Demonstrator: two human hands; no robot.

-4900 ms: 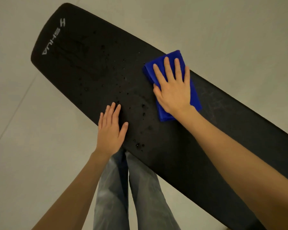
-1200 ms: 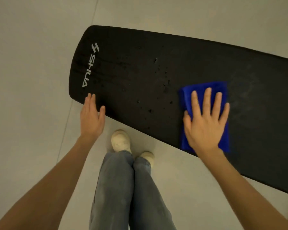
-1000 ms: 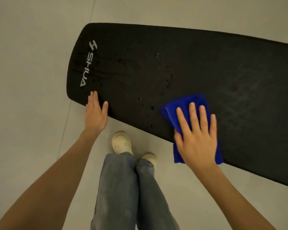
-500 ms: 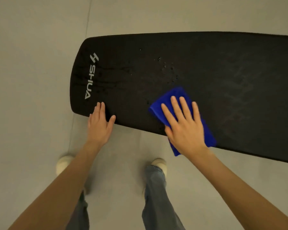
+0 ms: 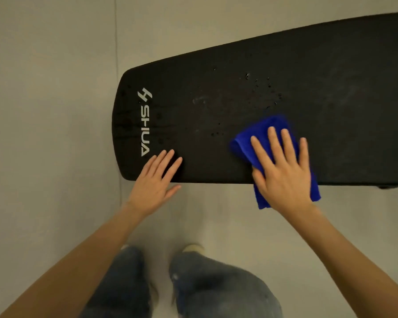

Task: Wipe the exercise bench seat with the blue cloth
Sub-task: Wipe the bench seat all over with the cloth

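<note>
Grey floor (image 5: 51, 134), bench seat (image 5: 331, 92) now level, right hand (image 5: 283, 173) flat on blue cloth (image 5: 269, 127) slid leftward, left hand (image 5: 155, 182) flat, droplets (image 5: 269, 84) perhaps fewer.

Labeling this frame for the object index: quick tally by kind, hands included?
Bench seat: 1
Blue cloth: 1
Hands: 2, the left hand flat at the seat's near edge, the right hand flat on the cloth
Shoes: 2, the left shoe and the right shoe, only toes showing
Total: 6
</note>
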